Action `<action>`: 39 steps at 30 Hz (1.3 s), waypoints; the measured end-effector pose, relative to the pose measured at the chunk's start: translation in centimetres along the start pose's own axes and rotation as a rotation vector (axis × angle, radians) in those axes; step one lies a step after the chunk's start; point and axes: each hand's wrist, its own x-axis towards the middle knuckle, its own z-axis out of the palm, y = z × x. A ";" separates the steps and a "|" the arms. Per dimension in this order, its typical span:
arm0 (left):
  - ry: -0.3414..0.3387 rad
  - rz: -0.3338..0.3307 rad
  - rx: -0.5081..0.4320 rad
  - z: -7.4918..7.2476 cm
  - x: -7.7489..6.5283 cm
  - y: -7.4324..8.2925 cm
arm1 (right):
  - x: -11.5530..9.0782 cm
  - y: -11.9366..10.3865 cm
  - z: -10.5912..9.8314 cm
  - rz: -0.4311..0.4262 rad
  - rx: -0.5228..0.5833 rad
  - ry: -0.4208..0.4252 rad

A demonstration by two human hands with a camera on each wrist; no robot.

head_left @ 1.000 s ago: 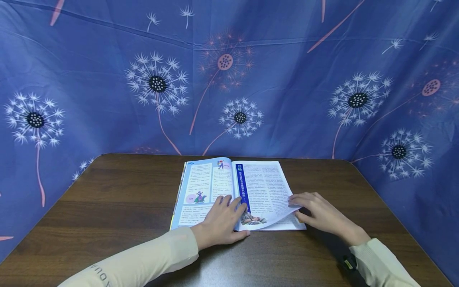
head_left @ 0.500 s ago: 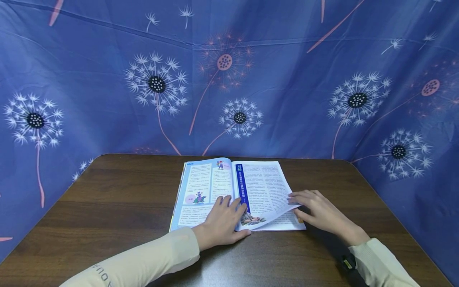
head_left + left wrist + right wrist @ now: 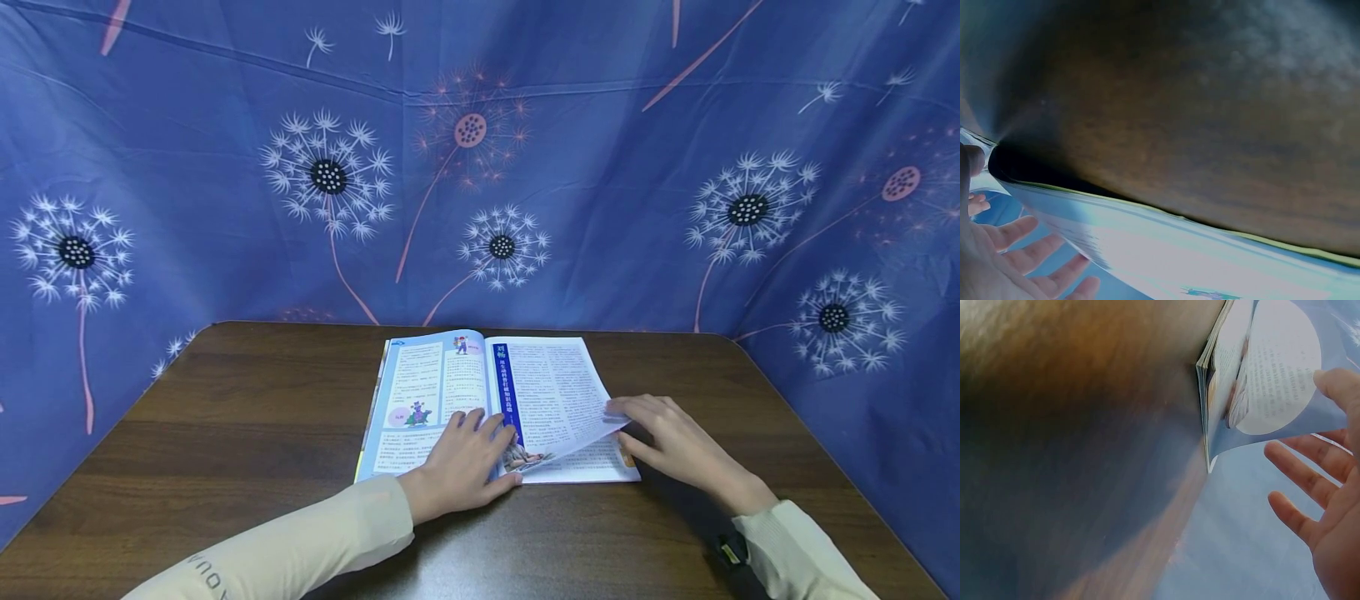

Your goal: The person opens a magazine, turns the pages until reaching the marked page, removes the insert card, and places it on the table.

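An open magazine (image 3: 411,379) lies on the table. My left hand (image 3: 465,465) rests across its lower middle, fingers spread over the fold. In the left wrist view, the fingers of that left hand (image 3: 1025,262) look straight and apart beside the magazine's edge (image 3: 1147,215). My right hand (image 3: 671,442) pinches the lower outer corner of the right-hand page (image 3: 555,383), which curls up and bares part of the printed page beneath (image 3: 600,464). In the right wrist view, thumb and index finger of the right hand (image 3: 1335,506) hold the raised page (image 3: 1282,375) between them.
The brown wooden table (image 3: 247,417) has rounded far corners. Behind it hangs a blue cloth (image 3: 585,167) printed with dandelions, also draped along both sides. A small dark device (image 3: 731,550) sits at the right sleeve's cuff (image 3: 780,533).
The lower corner of the right-hand page has risen and curled a little further inward, baring more of the page below. The right hand has barely shifted; the left hand stays in place.
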 end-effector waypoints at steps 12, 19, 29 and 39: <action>0.042 0.006 0.002 0.0 -0.2 -0.1 | 0.1 0.3 0.2 0.064 0.006 0.067; 0.070 0.009 0.000 0.2 -0.1 0.0 | 0.0 0.3 0.3 0.070 0.011 0.065; 0.119 0.003 0.015 0.0 -0.2 0.0 | 0.0 0.1 0.3 0.066 0.012 0.033; 0.162 -0.001 0.033 -0.2 -0.2 0.0 | -0.3 -0.1 0.9 0.060 0.033 -0.064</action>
